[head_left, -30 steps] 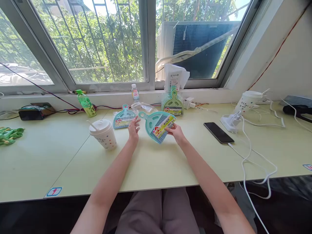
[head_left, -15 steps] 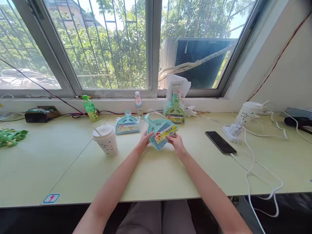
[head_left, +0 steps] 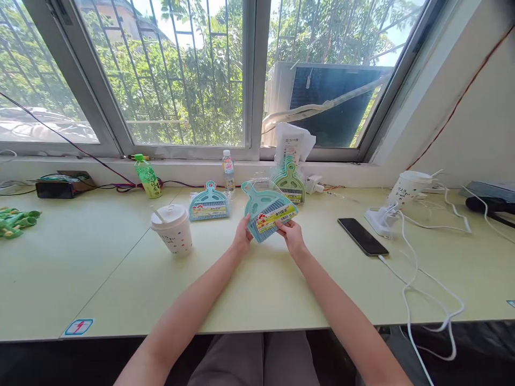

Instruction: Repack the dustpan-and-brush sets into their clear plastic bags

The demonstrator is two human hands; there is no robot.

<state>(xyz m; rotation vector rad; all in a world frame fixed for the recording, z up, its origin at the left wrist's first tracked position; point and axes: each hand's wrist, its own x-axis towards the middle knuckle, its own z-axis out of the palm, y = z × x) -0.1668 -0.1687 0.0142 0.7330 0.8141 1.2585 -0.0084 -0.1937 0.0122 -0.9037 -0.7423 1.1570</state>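
A small light-teal dustpan and brush set (head_left: 269, 206), in clear wrapping with a yellow label, is held tilted over the middle of the table. My left hand (head_left: 243, 234) grips its left edge, and my right hand (head_left: 291, 234) pinches its lower right side near the label. Behind and to the left, a second teal dustpan set (head_left: 210, 203) lies on the table in its wrapping. Several green dustpan sets (head_left: 291, 182) stand stacked by the window sill, just behind the held one and partly hidden by it.
On the left stand a lidded paper cup (head_left: 174, 229) and a green bottle (head_left: 148, 177); a clear bottle (head_left: 228, 170) is by the sill. To the right lie a phone (head_left: 362, 236), a power strip (head_left: 380, 221) with white cables, and another cup (head_left: 408, 187).
The held dustpan set has shifted slightly right and turned a little more upright, its handle moving right. Both hands keep hold of it, and the camera view has shifted slightly.
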